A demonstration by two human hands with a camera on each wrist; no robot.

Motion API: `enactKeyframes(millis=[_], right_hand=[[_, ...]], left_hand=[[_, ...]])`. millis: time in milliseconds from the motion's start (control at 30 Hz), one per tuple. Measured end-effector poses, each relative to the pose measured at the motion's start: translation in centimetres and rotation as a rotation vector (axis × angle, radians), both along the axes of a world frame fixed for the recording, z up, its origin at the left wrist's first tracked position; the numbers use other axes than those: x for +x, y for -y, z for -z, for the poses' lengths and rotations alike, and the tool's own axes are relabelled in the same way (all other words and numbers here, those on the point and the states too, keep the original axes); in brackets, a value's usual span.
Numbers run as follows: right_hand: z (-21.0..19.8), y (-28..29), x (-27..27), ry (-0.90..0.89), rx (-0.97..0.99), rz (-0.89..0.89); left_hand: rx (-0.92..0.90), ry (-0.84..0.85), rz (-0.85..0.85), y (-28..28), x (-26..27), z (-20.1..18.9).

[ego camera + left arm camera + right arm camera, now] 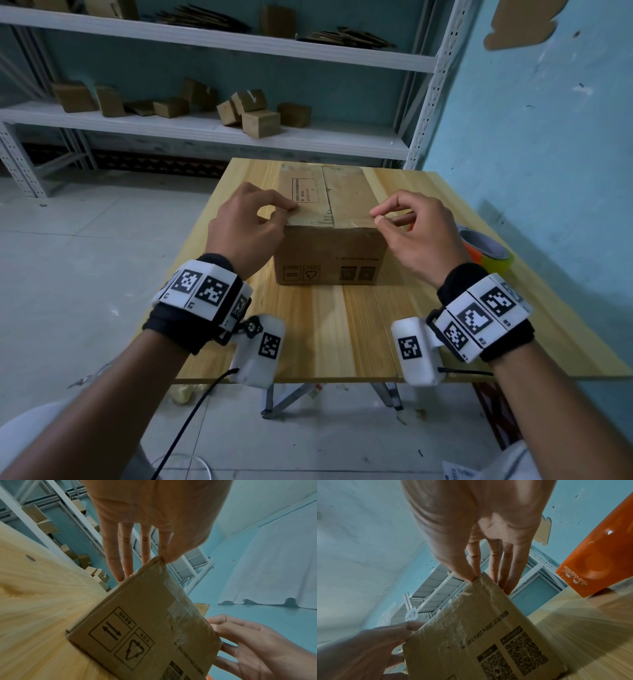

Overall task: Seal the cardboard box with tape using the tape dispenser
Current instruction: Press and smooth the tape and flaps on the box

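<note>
The cardboard box sits mid-table, flaps closed, probably squared up for taping. The left hand pinches its near left top corner; the right hand pinches the near right corner, other fingers loose. The orange tape dispenser waits untouched just beyond the right hand.

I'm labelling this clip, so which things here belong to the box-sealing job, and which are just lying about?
Job:
- cardboard box on the wooden table
- left hand, right hand, pinching its near top corners
- orange tape dispenser, beside the box

Lying about:
- small cardboard boxes on the metal shelving
- flattened cardboard above them
</note>
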State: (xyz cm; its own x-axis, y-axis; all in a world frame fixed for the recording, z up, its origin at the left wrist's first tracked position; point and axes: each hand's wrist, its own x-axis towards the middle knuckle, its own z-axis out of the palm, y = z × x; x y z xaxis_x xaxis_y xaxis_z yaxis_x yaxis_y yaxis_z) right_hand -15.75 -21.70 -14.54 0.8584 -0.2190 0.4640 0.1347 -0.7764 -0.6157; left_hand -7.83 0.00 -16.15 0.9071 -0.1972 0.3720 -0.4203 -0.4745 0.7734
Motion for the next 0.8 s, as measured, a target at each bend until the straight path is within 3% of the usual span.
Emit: enactKeyframes(millis=[233, 467, 800], right_hand=[[0.1, 0.0, 0.0, -0.018, 0.012, 0.013], [0.4, -1.0, 0.6, -0.007, -0.045, 0.09], [0.1, -0.1, 0.3, 0.016, 0.083, 0.056]], left_hand=[[-0.061, -0.021, -0.017, 0.2, -0.4, -0.1], [0.107, 0.043, -0.124, 1.3, -1.4, -0.3], [0.02, 0.021, -0.04, 0.4, -0.8, -0.2]])
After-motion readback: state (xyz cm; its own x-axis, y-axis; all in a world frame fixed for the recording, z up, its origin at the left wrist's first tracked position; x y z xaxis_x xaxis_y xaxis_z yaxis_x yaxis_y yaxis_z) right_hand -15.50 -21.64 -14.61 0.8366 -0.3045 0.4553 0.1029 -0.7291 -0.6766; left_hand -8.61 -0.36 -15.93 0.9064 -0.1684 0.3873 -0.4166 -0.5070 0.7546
